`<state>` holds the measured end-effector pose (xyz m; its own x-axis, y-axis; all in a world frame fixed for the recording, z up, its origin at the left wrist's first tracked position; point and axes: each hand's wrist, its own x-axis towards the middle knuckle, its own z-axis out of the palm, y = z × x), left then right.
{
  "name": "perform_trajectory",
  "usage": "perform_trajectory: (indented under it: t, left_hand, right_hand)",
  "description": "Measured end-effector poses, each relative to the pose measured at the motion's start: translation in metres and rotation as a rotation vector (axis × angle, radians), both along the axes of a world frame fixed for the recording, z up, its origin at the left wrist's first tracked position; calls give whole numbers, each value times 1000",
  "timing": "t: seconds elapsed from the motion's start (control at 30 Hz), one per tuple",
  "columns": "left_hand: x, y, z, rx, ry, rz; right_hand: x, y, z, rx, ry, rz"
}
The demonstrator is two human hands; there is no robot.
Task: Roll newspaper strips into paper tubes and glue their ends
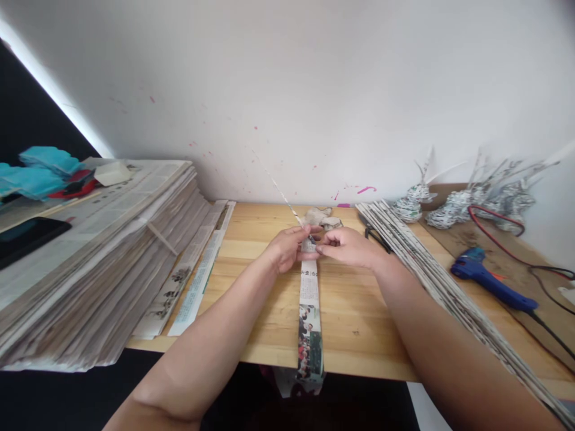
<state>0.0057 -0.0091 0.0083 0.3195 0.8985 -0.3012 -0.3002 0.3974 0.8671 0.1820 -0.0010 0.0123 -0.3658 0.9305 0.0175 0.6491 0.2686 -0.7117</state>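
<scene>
A long newspaper strip [309, 299] runs from my hands toward me over the table's front edge. Its far end is rolled into a thin pointed paper tube [283, 196] that slants up and left toward the wall. My left hand [288, 246] is closed on the strip where the tube begins. From the right, my right hand [344, 246] pinches the edge of the same strip. The fingers of both hands nearly meet. Just beyond them a crumpled greyish cloth [318, 216] lies on the wooden table [265, 299].
A tall newspaper stack [135, 251] stands at left, with a phone [31, 234] on it and cut paper strips [197, 287] beside it. Rolled paper tubes [422, 269], a blue glue gun [494, 281], a cable and woven paper figures [411, 203] lie at right.
</scene>
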Motion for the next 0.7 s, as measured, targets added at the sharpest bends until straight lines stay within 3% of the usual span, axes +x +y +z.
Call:
perform_trajectory:
  t: [0.23, 0.5, 0.7]
  left_hand:
    - [0, 2, -4, 26, -26, 68]
    - [4, -2, -8, 136, 93, 9]
    - [5, -2, -10, 236, 207, -4]
  right_hand:
    - [5, 9, -8, 62, 245, -136]
    - [-6, 1, 0, -103, 485, -40]
    - [-13, 0, -6, -62, 560, -72]
